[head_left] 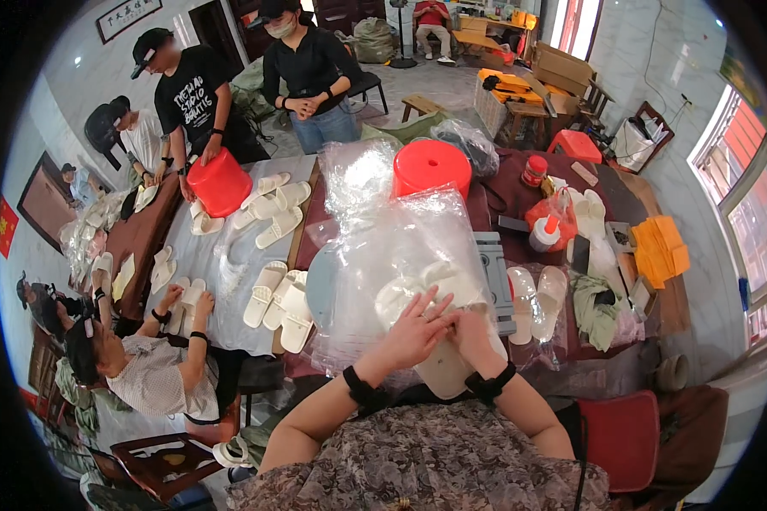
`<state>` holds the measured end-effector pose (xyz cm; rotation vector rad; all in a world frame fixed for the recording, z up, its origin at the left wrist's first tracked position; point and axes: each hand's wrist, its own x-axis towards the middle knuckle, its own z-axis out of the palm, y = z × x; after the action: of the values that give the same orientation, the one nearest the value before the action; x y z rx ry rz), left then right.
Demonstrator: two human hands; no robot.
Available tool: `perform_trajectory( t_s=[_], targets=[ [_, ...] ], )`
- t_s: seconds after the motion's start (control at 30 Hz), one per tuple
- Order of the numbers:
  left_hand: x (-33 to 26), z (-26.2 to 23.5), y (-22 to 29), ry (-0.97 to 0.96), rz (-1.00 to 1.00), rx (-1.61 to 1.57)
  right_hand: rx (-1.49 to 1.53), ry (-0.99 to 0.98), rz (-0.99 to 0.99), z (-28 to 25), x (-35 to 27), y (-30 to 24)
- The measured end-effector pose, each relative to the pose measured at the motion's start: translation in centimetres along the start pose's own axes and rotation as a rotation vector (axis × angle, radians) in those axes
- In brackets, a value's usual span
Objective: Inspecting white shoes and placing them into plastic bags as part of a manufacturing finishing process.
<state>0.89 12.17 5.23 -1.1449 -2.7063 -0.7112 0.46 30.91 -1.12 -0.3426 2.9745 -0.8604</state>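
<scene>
Both hands meet at the near table edge: left hand w/ fingers spread flat on a clear plastic bag, right hand w/ fingers curled onto a white slipper half in the bag's mouth. Risk, imo: thin film could tear or bunch if slipper is shoved in crooked; the slick bag may slide off toward the lap.

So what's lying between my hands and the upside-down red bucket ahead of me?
A heap of clear plastic bags covering pale slippers, seen in the head view.
</scene>
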Motion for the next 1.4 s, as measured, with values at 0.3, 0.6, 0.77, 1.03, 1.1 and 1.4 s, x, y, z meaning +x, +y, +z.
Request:
perform_trajectory(
  t_s=[0.3,0.6,0.77,1.03,1.1,1.4],
  targets=[
    [0.0,-0.2,-1.0,-0.042,0.079,-0.316,0.153,0.272,-0.14,7.3,1.3,0.6],
    [-1.9,-0.7,-1.6,0.034,0.077,-0.28,1.55,0.152,0.171,8.0,2.9,1.4],
    [-2.9,1.2,-4.0,0.599,-0.709,-0.168,-0.049,0.285,0.015,4.9,2.9,-0.2],
    [-2.1,2.2,-4.0,0.539,-0.799,-1.243,0.09,0.453,0.01,3.6,3.0,-3.5],
    [-1.9,1.4,-3.5,0.466,-0.786,-1.438,0.105,0.48,0.05,3.4,3.7,-3.3],
    [-4.6,4.5,-5.1,0.007,-0.874,-1.874,0.139,0.584,0.178,3.8,6.7,-3.2]
  ],
)
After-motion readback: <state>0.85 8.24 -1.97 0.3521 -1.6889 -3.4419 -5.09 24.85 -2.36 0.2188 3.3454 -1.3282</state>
